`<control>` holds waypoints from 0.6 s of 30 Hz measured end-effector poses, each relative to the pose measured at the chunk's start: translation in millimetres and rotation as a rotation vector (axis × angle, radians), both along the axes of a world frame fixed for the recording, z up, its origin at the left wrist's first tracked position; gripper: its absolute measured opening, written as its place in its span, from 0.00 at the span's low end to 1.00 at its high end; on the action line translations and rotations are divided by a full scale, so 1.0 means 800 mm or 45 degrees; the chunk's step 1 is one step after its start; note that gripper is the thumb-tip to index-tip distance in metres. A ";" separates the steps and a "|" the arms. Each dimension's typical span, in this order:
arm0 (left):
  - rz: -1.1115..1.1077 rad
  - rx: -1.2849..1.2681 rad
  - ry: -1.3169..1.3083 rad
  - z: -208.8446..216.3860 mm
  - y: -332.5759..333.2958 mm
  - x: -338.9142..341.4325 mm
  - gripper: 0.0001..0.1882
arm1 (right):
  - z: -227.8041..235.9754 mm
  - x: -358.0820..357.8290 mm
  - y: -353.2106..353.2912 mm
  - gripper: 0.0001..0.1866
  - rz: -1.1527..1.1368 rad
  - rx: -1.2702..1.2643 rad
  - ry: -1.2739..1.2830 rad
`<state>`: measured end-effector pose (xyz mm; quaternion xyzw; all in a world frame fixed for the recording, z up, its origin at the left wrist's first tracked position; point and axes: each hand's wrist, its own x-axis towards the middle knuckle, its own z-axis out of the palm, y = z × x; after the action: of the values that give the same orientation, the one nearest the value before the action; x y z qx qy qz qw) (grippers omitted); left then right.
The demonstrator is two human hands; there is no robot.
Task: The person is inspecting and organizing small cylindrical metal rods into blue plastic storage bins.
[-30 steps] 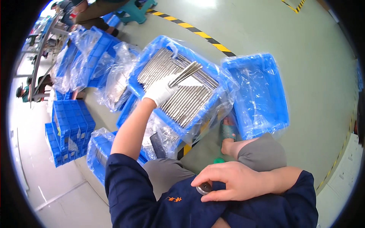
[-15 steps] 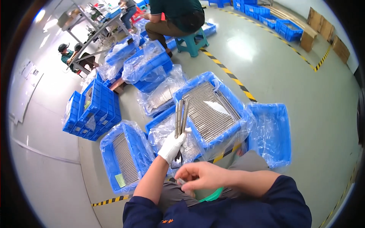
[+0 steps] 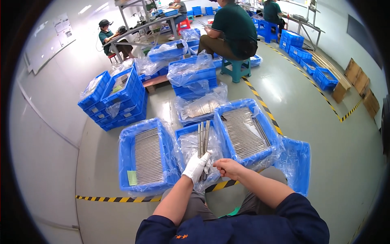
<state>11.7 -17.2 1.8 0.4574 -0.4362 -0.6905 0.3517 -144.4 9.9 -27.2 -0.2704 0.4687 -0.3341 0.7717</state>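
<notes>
My left hand (image 3: pixel 196 167), in a white glove, is closed around a bundle of several slim metal rods (image 3: pixel 203 137). The rods stand nearly upright, their lower ends showing below the glove. My bare right hand (image 3: pixel 229 168) is just right of the bundle with its fingers curled in; whether something small is pinched there is hidden. Beneath the hands lies a blue crate lined with clear plastic film (image 3: pixel 188 143). To its right, a blue crate (image 3: pixel 222 140) holds rows of similar rods. Another rod-filled crate (image 3: pixel 126 162) stands on the left, with a greenish paper slip (image 3: pixel 132 178) inside.
A blue crate (image 3: pixel 305 166) with plastic film is beside my right knee. Stacked blue crates (image 3: pixel 122 106) stand at the far left. Ahead, a person (image 3: pixel 233 32) sits on a green stool (image 3: pixel 237 72). Yellow-black tape (image 3: pixel 260 95) marks the floor.
The view has tilted up and shifted. My right hand has moved forward from near my lap to beside the rods. My left hand still holds the bundle.
</notes>
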 end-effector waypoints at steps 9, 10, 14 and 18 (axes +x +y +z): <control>-0.219 0.194 0.284 0.017 0.012 0.009 0.11 | 0.055 -0.004 -0.042 0.21 0.107 -0.305 -0.240; -0.300 0.176 0.298 0.010 0.011 0.006 0.14 | 0.064 -0.002 -0.045 0.21 0.133 -0.359 -0.174; -0.598 0.225 0.194 0.021 0.017 -0.023 0.18 | 0.063 -0.019 -0.046 0.16 0.141 -0.307 -0.145; -0.643 0.399 0.603 -0.003 0.011 -0.034 0.19 | 0.041 -0.020 -0.050 0.10 -0.190 -0.272 -0.145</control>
<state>-15.6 -8.4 -0.3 0.2114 -0.3307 -0.9005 0.1873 -160.5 -30.1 5.7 -0.2959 0.4049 -0.4533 0.7369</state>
